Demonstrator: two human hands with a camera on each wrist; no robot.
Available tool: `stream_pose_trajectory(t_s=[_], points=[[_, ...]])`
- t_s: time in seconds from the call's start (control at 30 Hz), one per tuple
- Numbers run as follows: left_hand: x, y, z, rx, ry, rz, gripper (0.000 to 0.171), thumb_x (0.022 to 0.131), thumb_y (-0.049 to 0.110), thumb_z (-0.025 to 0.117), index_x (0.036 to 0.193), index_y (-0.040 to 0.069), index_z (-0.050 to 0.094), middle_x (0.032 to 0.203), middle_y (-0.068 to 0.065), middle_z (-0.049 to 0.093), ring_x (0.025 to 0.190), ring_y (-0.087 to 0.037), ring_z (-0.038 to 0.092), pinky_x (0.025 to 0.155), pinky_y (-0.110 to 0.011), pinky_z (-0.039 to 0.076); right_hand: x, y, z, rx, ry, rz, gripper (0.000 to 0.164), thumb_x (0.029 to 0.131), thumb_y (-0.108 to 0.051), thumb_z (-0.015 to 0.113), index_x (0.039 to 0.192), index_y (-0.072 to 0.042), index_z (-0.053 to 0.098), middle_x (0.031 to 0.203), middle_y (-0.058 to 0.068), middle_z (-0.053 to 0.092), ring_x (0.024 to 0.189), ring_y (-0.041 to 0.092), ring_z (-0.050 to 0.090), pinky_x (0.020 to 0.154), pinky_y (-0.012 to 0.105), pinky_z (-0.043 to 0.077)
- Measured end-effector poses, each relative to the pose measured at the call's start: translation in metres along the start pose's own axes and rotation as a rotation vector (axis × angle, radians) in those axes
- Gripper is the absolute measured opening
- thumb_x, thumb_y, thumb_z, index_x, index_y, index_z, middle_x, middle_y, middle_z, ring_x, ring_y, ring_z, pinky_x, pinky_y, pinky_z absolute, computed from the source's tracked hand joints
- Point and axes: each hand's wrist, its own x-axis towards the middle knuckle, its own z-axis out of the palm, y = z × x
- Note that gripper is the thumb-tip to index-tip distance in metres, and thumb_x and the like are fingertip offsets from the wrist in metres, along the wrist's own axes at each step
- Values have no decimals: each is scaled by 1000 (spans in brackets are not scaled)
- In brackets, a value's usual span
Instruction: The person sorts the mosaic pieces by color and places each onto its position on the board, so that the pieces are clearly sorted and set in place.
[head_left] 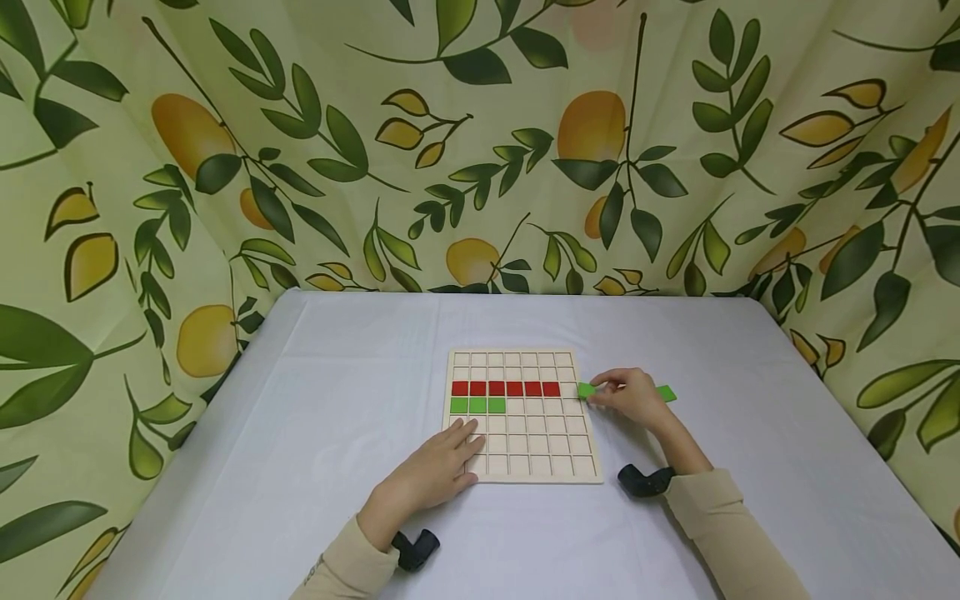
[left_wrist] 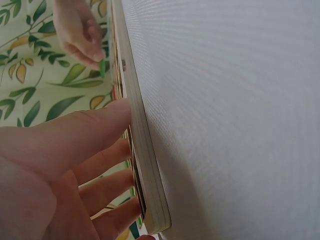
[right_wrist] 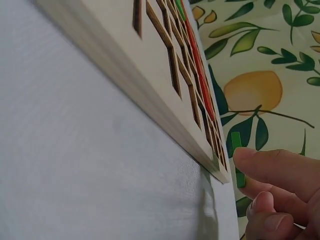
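On the white cloth lies a wooden grid board [head_left: 537, 443] with square recesses. One row holds several red tiles [head_left: 514, 389]; the row beneath has three green tiles [head_left: 477, 405] at its left end. My left hand [head_left: 435, 468] rests on the board's lower left part, fingers extended, its thumb [left_wrist: 95, 131] touching the board's edge in the left wrist view. Just off the board's right side, my right hand [head_left: 628, 395] pinches a green tile [right_wrist: 236, 142] between thumb and fingers, above the surface. Another green piece [head_left: 667, 392] shows beyond that hand, partly hidden by it.
A white cloth [head_left: 322, 400] covers the table. Behind and at both sides hangs a curtain [head_left: 480, 167] printed with leaves and fruit. Black wrist-worn devices [head_left: 417, 550] sit at both wrists, near the beige sleeves.
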Motion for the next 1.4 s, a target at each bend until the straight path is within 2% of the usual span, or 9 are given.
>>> stream_pose_trajectory(t_s=[0.4,0.9,1.2,1.4], points=[[-1,0,0,5,-4,-1,54,94,24,60,143,6,46,156,-13,35,147,-34,32,119,-47,33,-2,-9,7,-4,-6,14,28,79,-11,75,102,4,71,67,-1,53,56,9,42,47,19,34],[-1,1,0,0,0,-11,53,94,24,60,142,6,47,156,-13,36,147,-33,32,119,-47,34,-3,-17,18,21,-33,-26,27,76,-9,77,98,6,70,68,0,54,58,7,42,47,17,34],[0,0,2,9,15,-5,53,93,25,61,141,6,48,155,-13,38,146,-33,34,117,-48,36,-4,-20,21,-4,-27,-41,27,77,-11,77,99,4,71,70,0,52,65,12,43,50,18,33],[1,0,2,4,12,-7,53,94,25,61,141,6,48,156,-12,37,146,-33,34,118,-47,35,-5,-24,25,39,-52,-42,26,78,-10,76,99,5,70,68,-1,51,63,11,42,50,18,32]])
